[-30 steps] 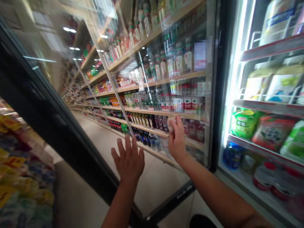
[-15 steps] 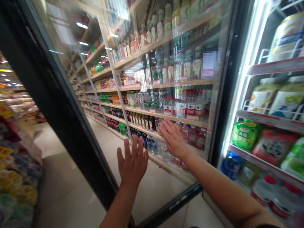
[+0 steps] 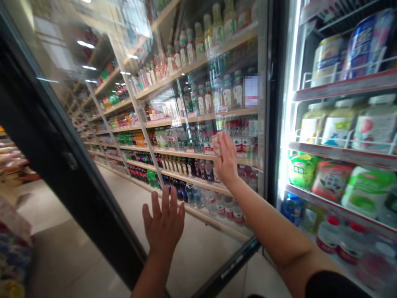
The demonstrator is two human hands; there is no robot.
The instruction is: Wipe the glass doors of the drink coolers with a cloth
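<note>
A black-framed glass door [image 3: 198, 236] stands swung out in front of me. My left hand [image 3: 163, 221] lies flat against the lower part of the pane, fingers spread and nothing in it. Higher and to the right, my right hand [image 3: 228, 159] presses a small, pale, crumpled cloth [image 3: 216, 143] to the glass. The fingers cover most of the cloth, so its full size is hidden.
To the right is a lit fridge with wire-fronted shelves [image 3: 341, 151] of bottles, cans and bags. Long wooden shelves [image 3: 186, 156] of drinks show in the pane. A pixelated sticker [image 3: 252, 91] is near its right edge. Packaged goods [image 3: 14, 248] stand at lower left.
My right hand has moved up the glass with the cloth, its fingers now pointing more upward. My left hand remains flat on the pane. The view has turned slightly right, showing more fridge.
</note>
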